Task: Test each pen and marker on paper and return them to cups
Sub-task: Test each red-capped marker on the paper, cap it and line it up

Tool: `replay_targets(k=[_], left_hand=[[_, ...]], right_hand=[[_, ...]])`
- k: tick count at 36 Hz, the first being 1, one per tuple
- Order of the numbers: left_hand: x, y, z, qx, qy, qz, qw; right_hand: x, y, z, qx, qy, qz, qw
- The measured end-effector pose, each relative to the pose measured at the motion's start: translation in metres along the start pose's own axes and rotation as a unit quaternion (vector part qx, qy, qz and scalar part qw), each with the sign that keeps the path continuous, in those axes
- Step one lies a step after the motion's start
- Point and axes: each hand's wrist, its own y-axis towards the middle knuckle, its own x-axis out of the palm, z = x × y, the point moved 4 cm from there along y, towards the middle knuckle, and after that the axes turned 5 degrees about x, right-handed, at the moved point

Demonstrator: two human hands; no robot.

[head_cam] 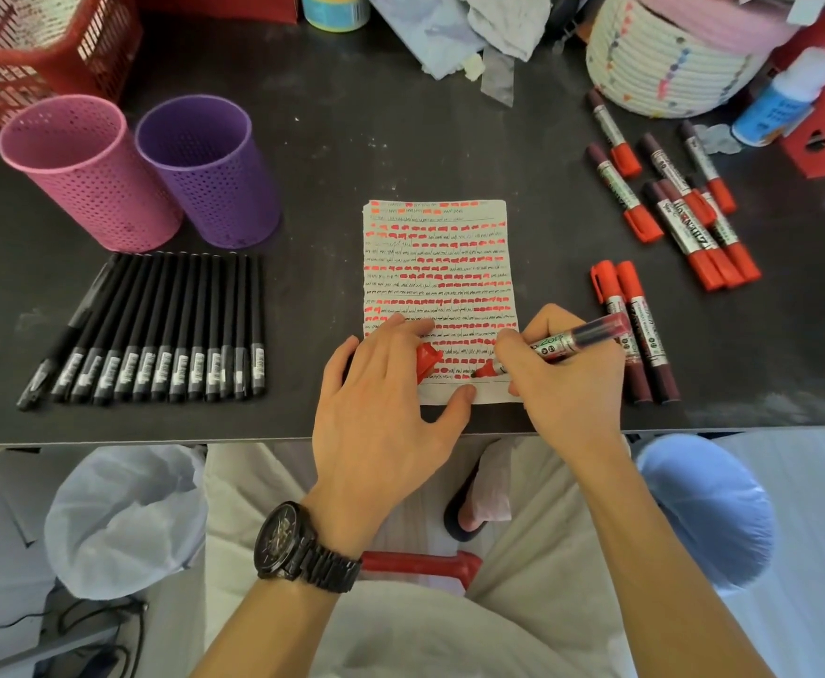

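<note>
A sheet of paper (442, 266) covered in red and black test marks lies mid-table. My right hand (564, 379) grips an uncapped red marker (582, 337), its tip touching the paper's lower part. My left hand (381, 398) presses the paper's bottom left and holds the red cap (427, 360) under its fingers. Two capped red markers (638, 335) lie just right of my right hand. Several more red markers (679, 208) are scattered at the right. A row of black pens (156, 330) lies at the left. A pink cup (87, 173) and a purple cup (210, 171) stand behind the pens.
A red mesh basket (34, 51) sits back left, a white woven basket (665, 61) back right, a glue bottle (782, 100) beside it, crumpled paper (474, 31) at the back. The table's front edge (156, 435) runs just below my hands.
</note>
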Motion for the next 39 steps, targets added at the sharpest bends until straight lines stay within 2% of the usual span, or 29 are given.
replay_targets(k=[39], left_hand=[[0.0015, -0.0016, -0.0008, 0.008, 0.003, 0.009, 1.000]], right_hand=[[0.0003, 0.0016, 0.0040, -0.021, 0.006, -0.002, 1.000]])
